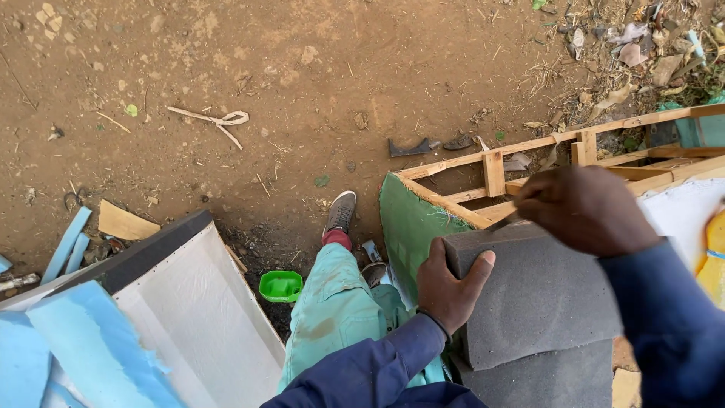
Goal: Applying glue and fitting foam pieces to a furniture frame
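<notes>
Left hand: the left hand (pixel 447 287) clamps the near-left corner of the grey foam block (pixel 536 291), fingers curled over the top edge, thumb on the side face; pressed firmly on it.
Right hand: the right hand (pixel 585 208) is closed around a thin blade-like tool (pixel 504 219); only the tip shows beyond the fist, and what kind of tool it is cannot be told.
Foam block: lies on the wooden frame (pixel 495 174), directly under both hands; its far edge sits just beside the tool tip, up and right of the left hand's hold.
Frame covering: green fabric (pixel 408 223) wraps the frame end just left of the held corner.
Step in hand, as judged: trimming or scoring the foam along its far top edge, with the left hand steadying it.
Next move, as judged: calls for a steady draw of the tool along that edge, the holding fingers kept clear of its path.
Nearby: a leg in turquoise trousers (pixel 336 302) below the hold; a green tub (pixel 281 285) on the dirt ground (pixel 302 68) to its left; a white padded panel (pixel 204 310) farther left.
</notes>
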